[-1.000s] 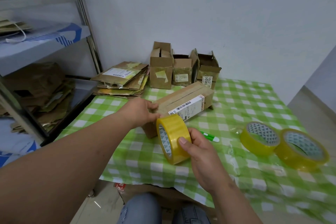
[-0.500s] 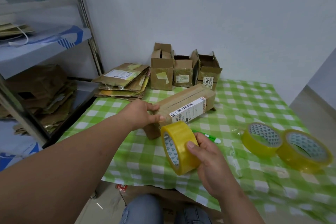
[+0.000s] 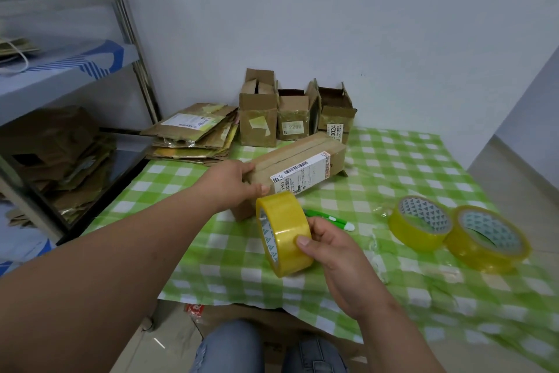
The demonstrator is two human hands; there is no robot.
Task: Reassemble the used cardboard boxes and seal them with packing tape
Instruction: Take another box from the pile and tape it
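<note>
I see the left hand [image 3: 231,183] gripping the near end of the long cardboard box [image 3: 298,168] on the table [image 3: 393,161]. The right hand [image 3: 331,247] holds the tape roll [image 3: 284,233] upright, just before the box.

Tablecloth [image 3: 393,167]: green-and-white check. Long box [image 3: 299,161]: brown cardboard, white barcode label. Held tape roll [image 3: 284,233]: translucent yellow, core white with green triangles. Two spare rolls [image 3: 420,223] [image 3: 487,239]: same yellow. Pen [image 3: 329,218]: green, white tip, apparently.
</note>
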